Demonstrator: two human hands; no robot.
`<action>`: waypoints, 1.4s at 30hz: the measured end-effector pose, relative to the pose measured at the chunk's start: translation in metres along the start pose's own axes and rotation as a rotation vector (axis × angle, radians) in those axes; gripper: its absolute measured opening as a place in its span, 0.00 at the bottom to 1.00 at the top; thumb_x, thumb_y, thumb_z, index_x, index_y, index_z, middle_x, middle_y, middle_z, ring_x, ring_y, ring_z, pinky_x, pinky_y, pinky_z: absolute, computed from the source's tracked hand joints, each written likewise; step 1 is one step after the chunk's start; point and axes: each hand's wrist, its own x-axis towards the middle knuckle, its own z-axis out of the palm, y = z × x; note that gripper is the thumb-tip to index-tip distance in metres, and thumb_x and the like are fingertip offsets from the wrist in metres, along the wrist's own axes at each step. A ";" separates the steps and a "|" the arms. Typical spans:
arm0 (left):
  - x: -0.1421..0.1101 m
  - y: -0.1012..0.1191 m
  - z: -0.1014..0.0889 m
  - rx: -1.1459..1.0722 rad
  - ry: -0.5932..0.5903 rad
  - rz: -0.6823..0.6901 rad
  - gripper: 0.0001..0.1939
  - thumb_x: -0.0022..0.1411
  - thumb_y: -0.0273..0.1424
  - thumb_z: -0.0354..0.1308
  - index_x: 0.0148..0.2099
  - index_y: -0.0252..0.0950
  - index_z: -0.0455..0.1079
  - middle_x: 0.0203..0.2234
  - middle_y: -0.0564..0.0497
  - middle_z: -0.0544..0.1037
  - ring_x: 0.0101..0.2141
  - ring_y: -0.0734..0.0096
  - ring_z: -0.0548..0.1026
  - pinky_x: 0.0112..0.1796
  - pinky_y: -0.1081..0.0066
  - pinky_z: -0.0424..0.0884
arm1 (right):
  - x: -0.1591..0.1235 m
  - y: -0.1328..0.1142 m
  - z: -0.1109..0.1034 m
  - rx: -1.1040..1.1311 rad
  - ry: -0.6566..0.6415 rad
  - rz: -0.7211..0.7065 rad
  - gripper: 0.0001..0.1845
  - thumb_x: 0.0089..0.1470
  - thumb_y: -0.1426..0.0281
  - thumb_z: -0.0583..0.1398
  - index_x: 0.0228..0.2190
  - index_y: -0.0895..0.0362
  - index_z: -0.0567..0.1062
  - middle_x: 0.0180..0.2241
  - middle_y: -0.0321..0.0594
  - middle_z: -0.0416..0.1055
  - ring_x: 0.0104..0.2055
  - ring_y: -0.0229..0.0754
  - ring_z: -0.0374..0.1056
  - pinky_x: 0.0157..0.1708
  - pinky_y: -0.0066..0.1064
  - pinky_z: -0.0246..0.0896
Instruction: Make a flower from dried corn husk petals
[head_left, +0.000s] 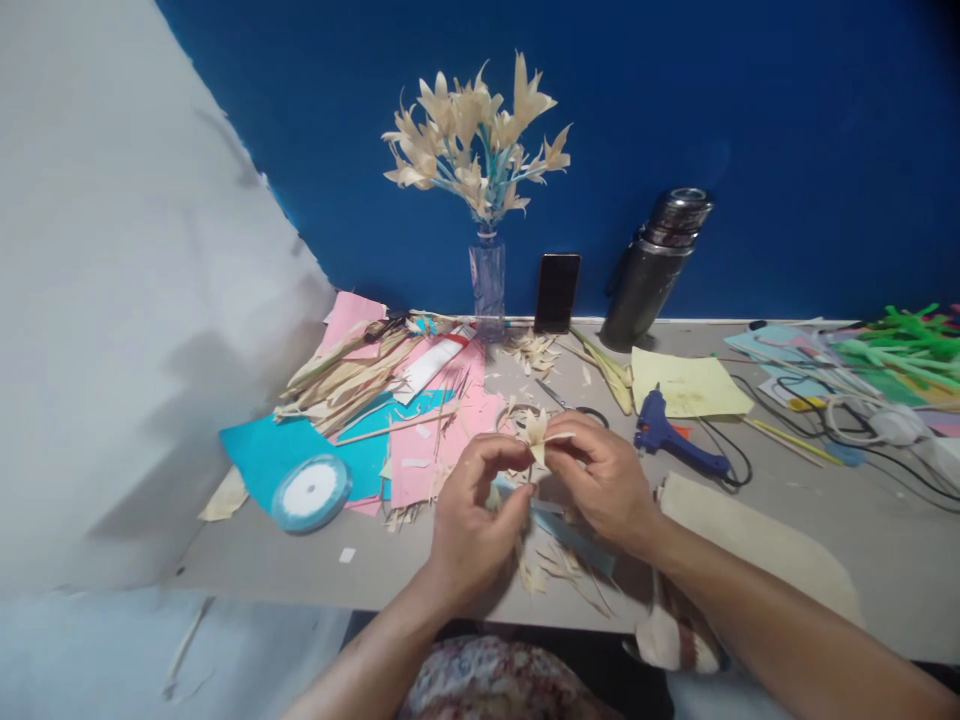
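Note:
A small cream husk flower [537, 436] with pointed petals is held up between both hands, above the table's front part. My left hand [480, 500] is closed at the flower's left side, thumb and fingers curled round its base and stem. From the right, my right hand [600, 475] pinches one of its petals. Most of the stem is hidden by the fingers. Just behind the hands lies a pair of scissors [553, 394], partly covered. Dry husk scraps [559, 570] and a pale blue strip [574, 540] lie beneath.
A bottle [489, 285] holds a bunch of husk flowers [480, 130] at the back. Beside it stand a phone [557, 293] and a flask [652, 270]. A blue glue gun [679, 440] with its cord lies right. Dry husks [352, 375] and a ribbon roll [312, 493] are left.

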 end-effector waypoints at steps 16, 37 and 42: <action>0.007 0.005 -0.001 -0.136 0.054 -0.068 0.04 0.52 0.24 0.66 0.28 0.37 0.80 0.26 0.48 0.79 0.31 0.69 0.76 0.34 0.71 0.72 | -0.003 -0.003 0.000 -0.077 -0.025 -0.113 0.05 0.60 0.72 0.60 0.30 0.55 0.74 0.30 0.39 0.73 0.34 0.40 0.70 0.34 0.31 0.64; -0.002 -0.005 0.001 0.208 0.134 0.124 0.04 0.60 0.27 0.61 0.33 0.38 0.77 0.27 0.51 0.79 0.30 0.70 0.76 0.34 0.71 0.70 | -0.005 -0.002 0.004 -0.007 -0.047 -0.030 0.07 0.53 0.78 0.58 0.27 0.55 0.70 0.27 0.36 0.66 0.29 0.38 0.64 0.29 0.29 0.59; 0.000 -0.004 -0.002 0.245 0.058 0.184 0.08 0.62 0.25 0.58 0.30 0.37 0.74 0.24 0.52 0.76 0.28 0.71 0.74 0.32 0.72 0.68 | -0.006 -0.004 0.007 -0.003 -0.002 0.017 0.08 0.51 0.79 0.57 0.25 0.55 0.71 0.26 0.35 0.68 0.28 0.37 0.64 0.28 0.27 0.59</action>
